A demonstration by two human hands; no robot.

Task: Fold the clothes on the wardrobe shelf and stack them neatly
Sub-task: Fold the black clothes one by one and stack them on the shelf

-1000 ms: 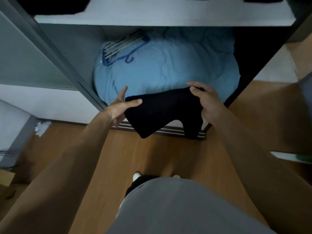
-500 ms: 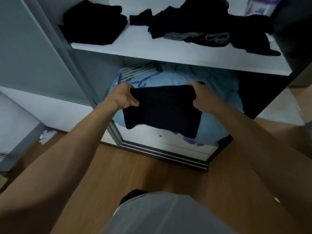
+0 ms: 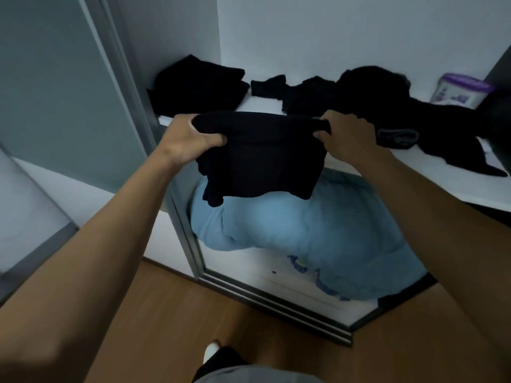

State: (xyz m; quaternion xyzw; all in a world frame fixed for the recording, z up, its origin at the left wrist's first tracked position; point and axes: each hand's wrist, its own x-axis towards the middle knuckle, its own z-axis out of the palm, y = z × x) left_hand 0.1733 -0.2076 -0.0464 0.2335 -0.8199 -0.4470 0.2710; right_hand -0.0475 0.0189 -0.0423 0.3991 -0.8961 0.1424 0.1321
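I hold a folded black garment (image 3: 260, 158) in the air just in front of the white wardrobe shelf (image 3: 456, 186). My left hand (image 3: 190, 139) grips its upper left corner and my right hand (image 3: 345, 136) grips its upper right corner, so the cloth hangs down between them. On the shelf's left end lies a stack of folded black clothes (image 3: 196, 87). A loose heap of black clothes (image 3: 373, 98) spreads over the shelf's middle and right, with a grey waistband (image 3: 398, 136) showing at its front.
A purple-lidded plastic container (image 3: 459, 91) stands at the shelf's back right. A bulky light blue duvet (image 3: 309, 233) fills the compartment below. The sliding door frame (image 3: 127, 87) rises at the left. Wooden floor (image 3: 171, 313) lies underfoot.
Both hands have lifted the black garment from the level of the blue duvet up to the shelf's front edge. My view has tilted upward, bringing the shelf and its clothes into sight.
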